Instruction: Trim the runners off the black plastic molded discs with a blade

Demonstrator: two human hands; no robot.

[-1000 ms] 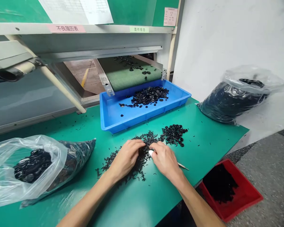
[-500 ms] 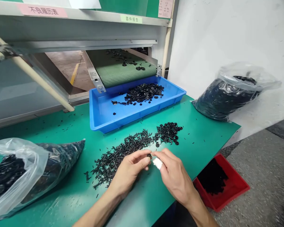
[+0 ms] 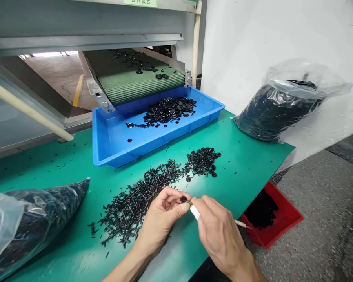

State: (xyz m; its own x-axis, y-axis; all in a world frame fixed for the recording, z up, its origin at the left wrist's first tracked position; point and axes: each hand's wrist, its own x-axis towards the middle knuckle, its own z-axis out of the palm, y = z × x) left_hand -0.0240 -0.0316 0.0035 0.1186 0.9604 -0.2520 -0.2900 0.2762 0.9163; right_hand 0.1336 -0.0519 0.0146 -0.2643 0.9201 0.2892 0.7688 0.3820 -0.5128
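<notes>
Between the thumb and fingers of my left hand point(image 3: 163, 215) is a small black round plastic part point(image 3: 183, 199). My right hand point(image 3: 219, 231) is closed around a thin pen-like tool point(image 3: 241, 224), whose pale rear end with a dark point sticks out behind the hand. Its slim front tip meets the black part. Something white point(image 3: 195, 212), a wrap or part of the tool, shows at my right thumb. Just beyond my hands lies a heap of short black stick-like pieces point(image 3: 138, 199), and beside it a smaller pile of black round parts point(image 3: 202, 160).
A blue tray point(image 3: 159, 147) with black parts stands under the end of a green conveyor belt point(image 3: 135, 88). Clear bags of black parts stand at the left point(image 3: 47, 211) and right point(image 3: 278, 109) of the green table point(image 3: 176, 254). A red bin point(image 3: 288, 221) sits below the right edge.
The view has shifted, so the tray and piles appear further left. The tool's rear end now shows behind my right hand, which has turned slightly; both hands stay together at the black part.
</notes>
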